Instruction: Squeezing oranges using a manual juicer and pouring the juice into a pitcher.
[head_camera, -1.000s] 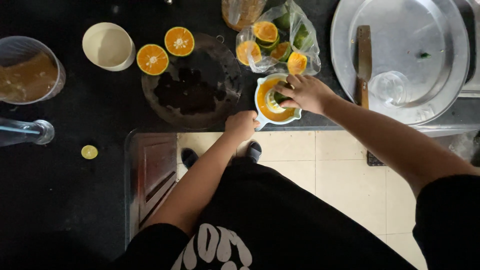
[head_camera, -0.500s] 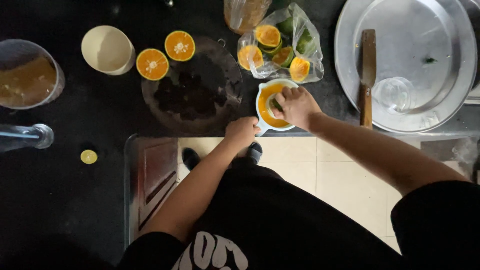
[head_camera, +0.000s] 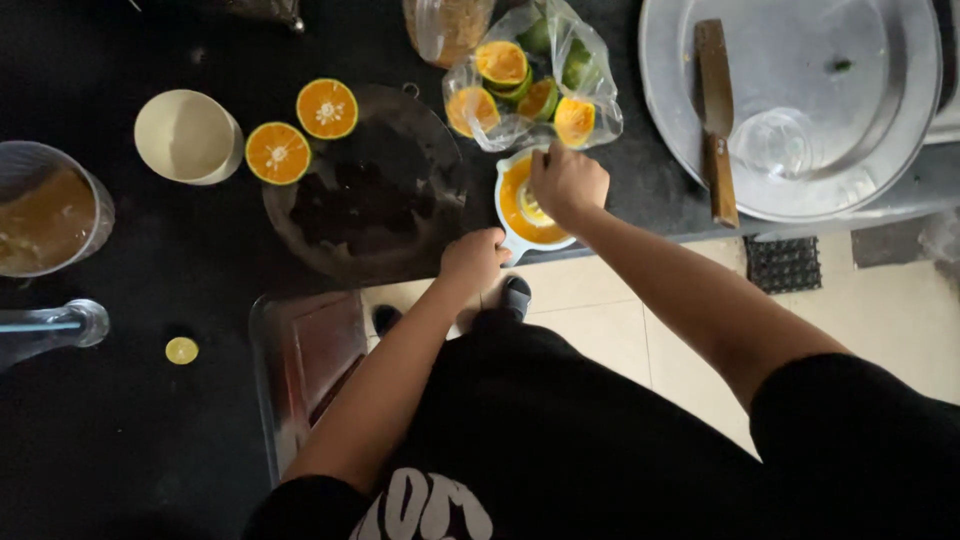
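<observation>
- The right hand (head_camera: 567, 182) is closing over a citrus half, hidden beneath it, pressing it down onto the white hand juicer (head_camera: 523, 208) at the dark worktop's (head_camera: 120, 440) near edge.
- The left hand (head_camera: 474, 258) is gripping the juicer's handle, bracing it against twisting.
- Two cut orange halves (head_camera: 300, 130) are lying face up beside the cream cup (head_camera: 186, 136), within reach.
- The clear bag of squeezed peels (head_camera: 530, 80) is sitting just behind the juicer.

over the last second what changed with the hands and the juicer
The right hand has closed down from a looser, spread grip into a fist over the juicer, pressing on its cone. The left hand still grips the juicer's near rim. The two orange halves, cream cup and knife stayed put.
</observation>
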